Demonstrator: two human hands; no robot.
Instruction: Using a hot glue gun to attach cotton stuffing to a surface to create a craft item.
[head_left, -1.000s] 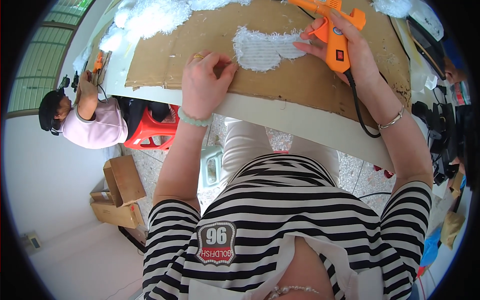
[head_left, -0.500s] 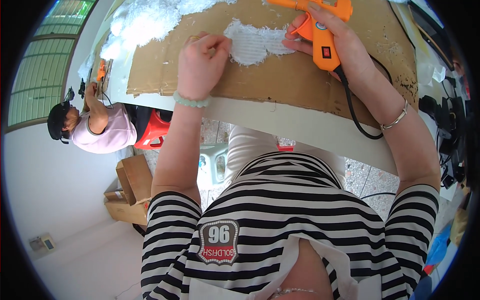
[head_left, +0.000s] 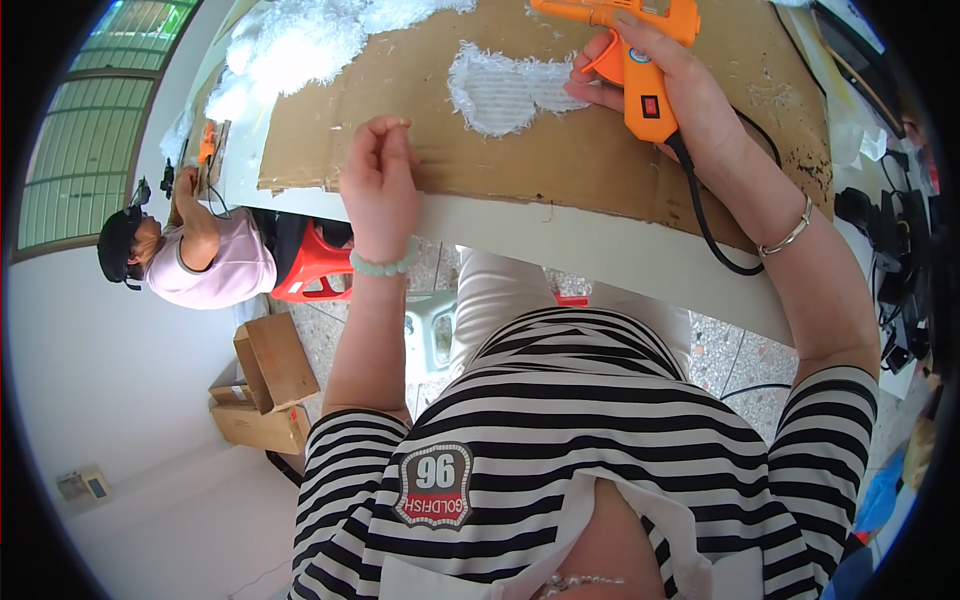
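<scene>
My right hand (head_left: pixel 690 95) is wrapped around an orange hot glue gun (head_left: pixel 648 100), its nozzle pointing left and its black cord trailing down. The fingertips of that hand also touch the right end of a white, fringed fabric piece (head_left: pixel 505 92). This piece lies flat on a brown cardboard sheet (head_left: pixel 600 165); it is ribbed and wide at its left end. My left hand (head_left: pixel 383 185) is closed above the cardboard's near edge, apart from the fabric, with thumb and fingers curled together. Whether something small sits in that pinch is hidden.
A heap of white fluffy material (head_left: pixel 290 50) lies at the far left of the cardboard. On the left, a person (head_left: pixel 205 255) sits by a red stool (head_left: pixel 318 268), near another orange glue gun (head_left: pixel 207 142). Cardboard boxes (head_left: pixel 270 375) stand on the floor. Dark devices and cables (head_left: pixel 880 230) crowd the right.
My left hand has left the fabric's left edge and drawn back toward me and to the left. The right hand and glue gun have barely moved.
</scene>
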